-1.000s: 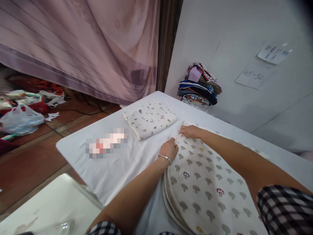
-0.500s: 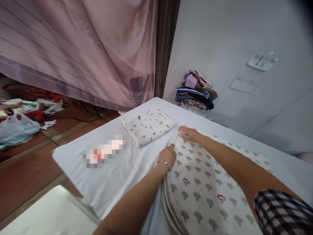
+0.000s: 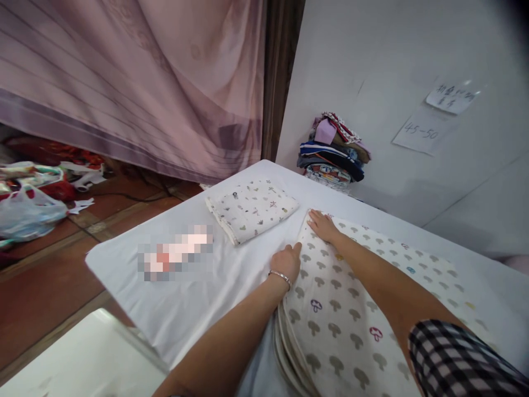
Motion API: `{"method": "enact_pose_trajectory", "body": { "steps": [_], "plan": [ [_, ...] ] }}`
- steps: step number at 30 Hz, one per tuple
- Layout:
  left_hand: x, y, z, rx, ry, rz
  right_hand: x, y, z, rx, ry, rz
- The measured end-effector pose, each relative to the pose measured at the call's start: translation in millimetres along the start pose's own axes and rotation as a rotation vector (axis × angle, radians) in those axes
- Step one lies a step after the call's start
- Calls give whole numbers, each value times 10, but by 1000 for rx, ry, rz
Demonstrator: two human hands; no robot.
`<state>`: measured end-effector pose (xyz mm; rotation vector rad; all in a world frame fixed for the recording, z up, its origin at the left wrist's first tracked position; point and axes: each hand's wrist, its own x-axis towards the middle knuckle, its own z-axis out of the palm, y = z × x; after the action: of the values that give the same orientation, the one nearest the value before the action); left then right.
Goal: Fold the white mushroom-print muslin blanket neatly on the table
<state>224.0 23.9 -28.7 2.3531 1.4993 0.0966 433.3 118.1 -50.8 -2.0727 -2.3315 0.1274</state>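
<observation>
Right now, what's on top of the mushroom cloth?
The right hand rests on the far corner of the mushroom cloth, its forearm crossing above. The left hand is at the left edge. Any prints behind the hands and forearm are hidden.

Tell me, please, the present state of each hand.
Left hand: partly curled at the edge of the mushroom-print cloth; grip unclear.
Right hand: open, resting on the same cloth.

The mushroom-print sheet is matt cloth — the bracelet, glossy metal (smooth).
</observation>
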Motion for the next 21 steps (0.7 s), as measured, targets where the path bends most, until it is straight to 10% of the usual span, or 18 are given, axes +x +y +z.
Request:
{"method": "enact_pose_trajectory", "body": {
  "steps": [21],
  "plan": [
    [13, -7, 31, 34, -18, 56, -75, 50, -76, 57, 4, 187]
  ]
}}
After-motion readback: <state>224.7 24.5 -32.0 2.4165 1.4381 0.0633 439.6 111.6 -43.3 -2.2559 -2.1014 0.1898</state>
